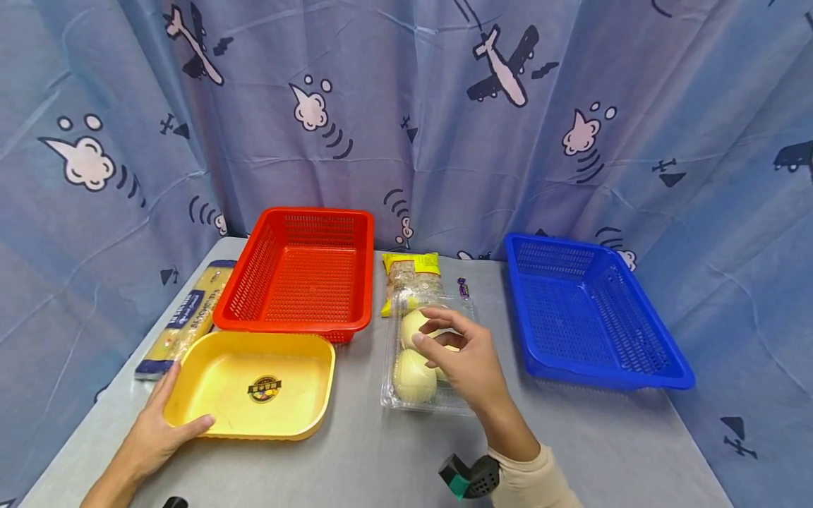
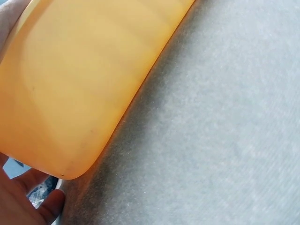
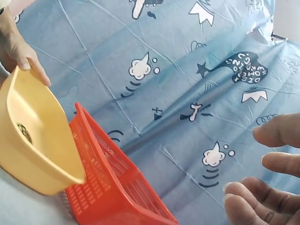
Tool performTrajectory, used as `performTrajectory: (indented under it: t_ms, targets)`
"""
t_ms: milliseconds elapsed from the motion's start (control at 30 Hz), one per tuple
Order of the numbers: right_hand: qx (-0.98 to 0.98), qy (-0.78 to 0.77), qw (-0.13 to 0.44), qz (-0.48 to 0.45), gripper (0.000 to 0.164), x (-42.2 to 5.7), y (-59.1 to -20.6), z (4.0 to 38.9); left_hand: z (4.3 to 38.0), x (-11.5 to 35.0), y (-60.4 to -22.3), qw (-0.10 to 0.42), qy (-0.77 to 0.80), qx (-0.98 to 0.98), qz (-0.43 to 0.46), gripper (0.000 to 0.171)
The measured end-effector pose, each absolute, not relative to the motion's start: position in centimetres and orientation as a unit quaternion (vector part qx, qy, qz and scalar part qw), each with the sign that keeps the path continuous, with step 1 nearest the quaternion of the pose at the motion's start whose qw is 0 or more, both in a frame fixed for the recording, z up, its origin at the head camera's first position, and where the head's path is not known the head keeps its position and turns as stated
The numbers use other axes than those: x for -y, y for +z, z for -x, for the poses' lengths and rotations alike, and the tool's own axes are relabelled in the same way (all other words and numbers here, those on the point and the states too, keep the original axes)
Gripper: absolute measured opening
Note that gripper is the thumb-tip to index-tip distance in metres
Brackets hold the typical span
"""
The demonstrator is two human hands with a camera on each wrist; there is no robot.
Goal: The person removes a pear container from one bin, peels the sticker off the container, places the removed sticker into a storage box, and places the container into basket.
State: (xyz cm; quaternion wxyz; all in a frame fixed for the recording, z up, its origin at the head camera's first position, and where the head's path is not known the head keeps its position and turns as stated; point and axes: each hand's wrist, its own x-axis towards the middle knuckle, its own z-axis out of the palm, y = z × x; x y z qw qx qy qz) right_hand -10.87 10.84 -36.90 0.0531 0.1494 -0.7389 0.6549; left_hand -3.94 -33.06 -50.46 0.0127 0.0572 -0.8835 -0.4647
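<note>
My left hand (image 1: 154, 428) holds the left end of a yellow plastic basin (image 1: 305, 413), its thumb over the front rim and its fingers along the outer side. The left wrist view shows the basin's outer wall (image 2: 84, 89) close up, with fingertips by its lower corner. My right hand (image 1: 466, 356), fingers loosely bent and holding nothing, hovers over a clear plastic box (image 1: 389, 396). Pale yellow balls (image 1: 414, 376) lie in that box, partly hidden behind the hand. In the right wrist view its fingers (image 3: 281, 129) are spread apart with nothing between them.
A red basket (image 1: 311, 282) stands behind the basin, and a blue basket (image 1: 591, 331) is at right. A noodle packet (image 1: 184, 321) lies at left. Behind the box are a yellow bag (image 1: 413, 271) and a small purple wrapped sweet (image 1: 463, 287). A patterned curtain (image 1: 406, 127) encloses the table.
</note>
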Motion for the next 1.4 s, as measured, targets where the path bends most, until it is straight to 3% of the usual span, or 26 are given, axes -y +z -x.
performTrajectory:
  t_ms: [867, 1200, 1400]
  targets:
    - [0.77, 0.613, 0.152, -0.093, 0.037, -16.4, -39.2, 13.9, 3.8, 33.1, -50.5, 0.046, -0.463, 0.885, -0.028, 0.108]
    - [0.789, 0.595, 0.141, -0.056, 0.043, -17.7, -40.2, 14.9, 3.8, 33.0, -50.5, 0.029, -0.458, 0.888, -0.042, 0.109]
    - [0.819, 0.564, 0.099, -0.034, 0.052, -18.5, -41.3, 15.5, 3.9, 32.9, -50.3, 0.022, -0.455, 0.889, -0.046, 0.108]
